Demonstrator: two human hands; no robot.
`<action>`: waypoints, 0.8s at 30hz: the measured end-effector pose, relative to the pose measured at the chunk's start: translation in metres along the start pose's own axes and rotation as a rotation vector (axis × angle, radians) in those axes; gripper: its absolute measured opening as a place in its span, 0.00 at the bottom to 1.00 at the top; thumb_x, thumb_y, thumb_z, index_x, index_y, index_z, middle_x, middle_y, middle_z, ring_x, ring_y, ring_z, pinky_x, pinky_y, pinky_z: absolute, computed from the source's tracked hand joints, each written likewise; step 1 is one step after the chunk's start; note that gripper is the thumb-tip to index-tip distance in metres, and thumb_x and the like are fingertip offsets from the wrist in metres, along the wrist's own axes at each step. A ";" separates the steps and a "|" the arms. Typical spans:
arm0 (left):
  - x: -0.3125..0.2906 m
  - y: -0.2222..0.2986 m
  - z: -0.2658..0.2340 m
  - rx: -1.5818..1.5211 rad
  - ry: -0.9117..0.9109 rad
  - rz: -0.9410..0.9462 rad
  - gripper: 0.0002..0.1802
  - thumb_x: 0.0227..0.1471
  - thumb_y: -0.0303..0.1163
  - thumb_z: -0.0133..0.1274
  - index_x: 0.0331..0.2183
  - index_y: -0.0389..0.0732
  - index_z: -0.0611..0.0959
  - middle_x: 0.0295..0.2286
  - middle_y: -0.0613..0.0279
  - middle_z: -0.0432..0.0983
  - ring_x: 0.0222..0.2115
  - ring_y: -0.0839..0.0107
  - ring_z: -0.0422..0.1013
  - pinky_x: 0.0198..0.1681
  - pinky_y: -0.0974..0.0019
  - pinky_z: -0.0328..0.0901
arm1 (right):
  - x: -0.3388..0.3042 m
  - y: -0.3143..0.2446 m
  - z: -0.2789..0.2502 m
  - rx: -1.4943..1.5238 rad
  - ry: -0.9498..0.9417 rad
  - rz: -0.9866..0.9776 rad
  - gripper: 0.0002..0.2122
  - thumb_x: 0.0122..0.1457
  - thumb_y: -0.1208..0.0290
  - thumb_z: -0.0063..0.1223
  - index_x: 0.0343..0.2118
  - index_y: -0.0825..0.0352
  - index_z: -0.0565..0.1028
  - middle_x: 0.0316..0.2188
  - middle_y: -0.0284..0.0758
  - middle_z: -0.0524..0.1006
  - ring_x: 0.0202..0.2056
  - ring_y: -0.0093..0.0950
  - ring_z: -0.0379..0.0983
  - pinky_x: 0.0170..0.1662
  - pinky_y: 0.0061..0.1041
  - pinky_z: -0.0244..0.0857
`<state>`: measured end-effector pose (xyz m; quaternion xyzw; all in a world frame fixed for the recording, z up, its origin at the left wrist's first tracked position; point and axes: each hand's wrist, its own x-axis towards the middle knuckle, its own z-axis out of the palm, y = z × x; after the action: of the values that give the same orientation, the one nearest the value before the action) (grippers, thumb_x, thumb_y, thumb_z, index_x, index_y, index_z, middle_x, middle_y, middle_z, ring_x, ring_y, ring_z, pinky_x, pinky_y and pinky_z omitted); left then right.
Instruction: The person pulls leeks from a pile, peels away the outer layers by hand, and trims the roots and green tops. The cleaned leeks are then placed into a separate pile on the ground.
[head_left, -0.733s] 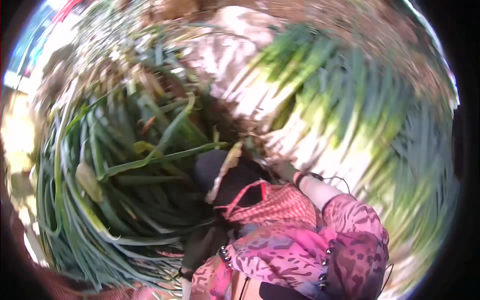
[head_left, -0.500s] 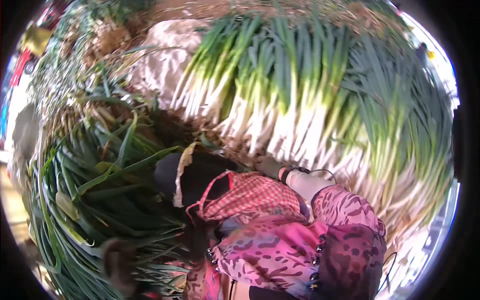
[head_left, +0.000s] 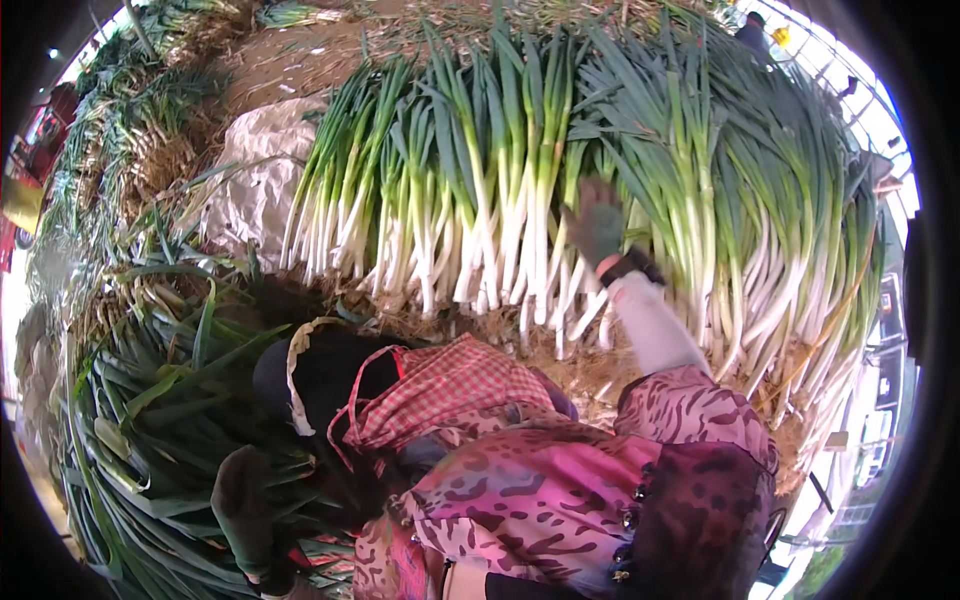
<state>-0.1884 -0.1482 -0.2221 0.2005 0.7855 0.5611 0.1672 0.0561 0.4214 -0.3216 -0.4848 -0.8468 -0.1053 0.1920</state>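
A wide row of long green onions (head_left: 500, 190) lies ahead, white stems toward me and green leaves pointing away. My right hand (head_left: 595, 220), in a greyish glove with a dark band at the wrist, reaches onto the row. Its fingers are spread over the stems where white turns green, and no onion is gripped. At the lower left, my left hand (head_left: 243, 500), in a dark glove, is held over a heap of untidy green onions (head_left: 170, 400). Its fingers look stretched out close together, with nothing visible in them.
My knee (head_left: 330, 375) and a red checked cloth (head_left: 470, 375) lie between the heap and the row. A crumpled pale sheet (head_left: 265, 170) sits at the row's left end. More onion bundles (head_left: 160, 140) lie far left. A person (head_left: 752, 32) is at the far right.
My right hand has moved from the root ends near my knee up onto the stems, with the arm stretching forward. The left hand is slightly higher and sharper. The whole view has shifted.
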 end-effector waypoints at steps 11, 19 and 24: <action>0.029 -0.003 0.037 -0.194 0.006 -0.095 0.11 0.58 0.23 0.53 0.43 0.31 0.79 0.38 0.63 0.76 0.39 0.76 0.71 0.46 0.73 0.66 | 0.075 0.101 -0.019 -0.798 -0.261 -0.055 0.22 0.65 0.67 0.32 0.63 0.61 0.58 0.70 0.41 0.44 0.69 0.51 0.36 0.66 0.57 0.30; 0.047 -0.022 0.048 -0.079 -0.086 -0.097 0.11 0.59 0.26 0.52 0.43 0.32 0.79 0.36 0.64 0.77 0.37 0.77 0.71 0.42 0.74 0.66 | 0.098 0.095 0.053 -0.763 -0.140 -0.466 0.19 0.59 0.64 0.43 0.53 0.59 0.70 0.63 0.43 0.61 0.66 0.42 0.50 0.65 0.47 0.47; 0.041 -0.023 0.055 -0.057 0.000 -0.194 0.11 0.59 0.25 0.52 0.43 0.32 0.79 0.36 0.64 0.77 0.37 0.78 0.71 0.42 0.74 0.66 | 0.115 0.042 0.083 0.051 -0.586 -0.033 0.16 0.56 0.62 0.47 0.44 0.65 0.73 0.49 0.51 0.72 0.53 0.51 0.67 0.56 0.42 0.62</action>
<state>-0.2003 -0.0892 -0.2625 0.1185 0.7849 0.5644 0.2265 0.0210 0.5627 -0.3484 -0.4756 -0.8763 0.0575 -0.0506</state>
